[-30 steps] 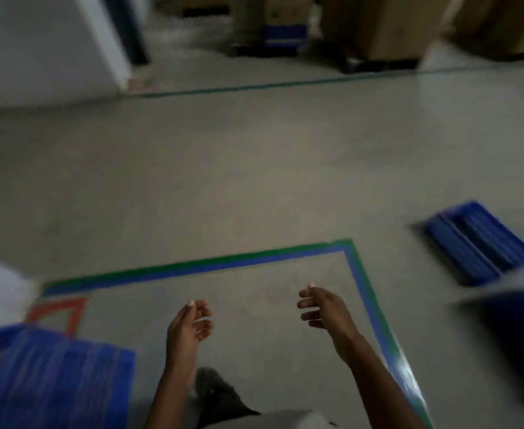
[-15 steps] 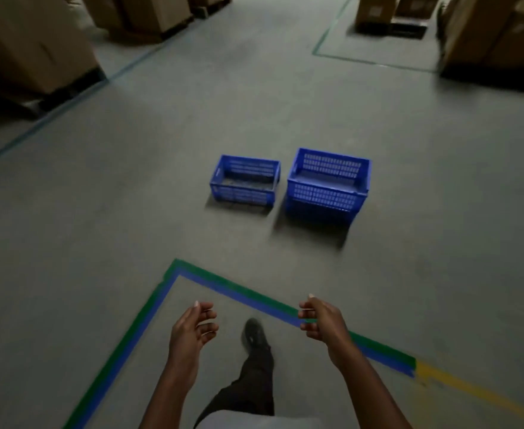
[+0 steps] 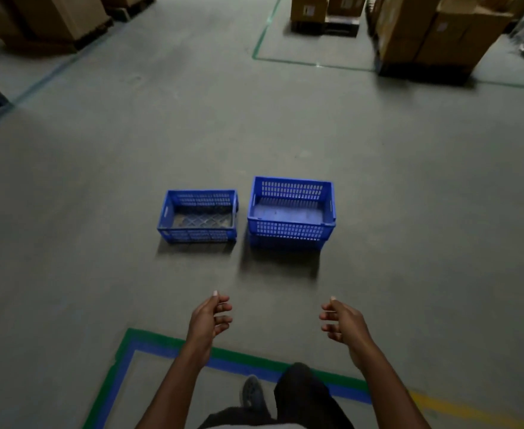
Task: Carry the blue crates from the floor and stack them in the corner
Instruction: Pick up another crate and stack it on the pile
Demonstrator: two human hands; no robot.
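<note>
Left hand (image 3: 210,317) in lower centre of frame: fingers (image 3: 223,307) loosely curled, half open, holding nothing, touching nothing. Right hand (image 3: 344,323) just right of it, same posture, fingers (image 3: 327,317) curled inward, empty. Palms face each other with bare floor (image 3: 131,168) showing between them. Both forearms run up from the bottom edge. Below the hands, one dark shoe (image 3: 251,393) and a dark trouser leg (image 3: 304,394) stand at the taped floor border (image 3: 223,357), a green outer stripe with a blue inner stripe forming a corner at lower left; a yellow line (image 3: 458,410) continues toward the lower right. Open grey floor lies between the hands and the crates, unobstructed. Two blue crates in mid-frame, side by side, near each other but not touching: the smaller crate (image 3: 197,215) left, lower-walled; the larger crate (image 3: 291,212) right, taller, slotted walls. Both sit upright, well ahead of the hands. Wide clear floor to both sides of the crates. Cardboard boxes (image 3: 434,35) stacked at upper right beside a green floor line (image 3: 260,41); more boxes on pallets (image 3: 47,20) at upper left, behind a blue line (image 3: 38,85).
</note>
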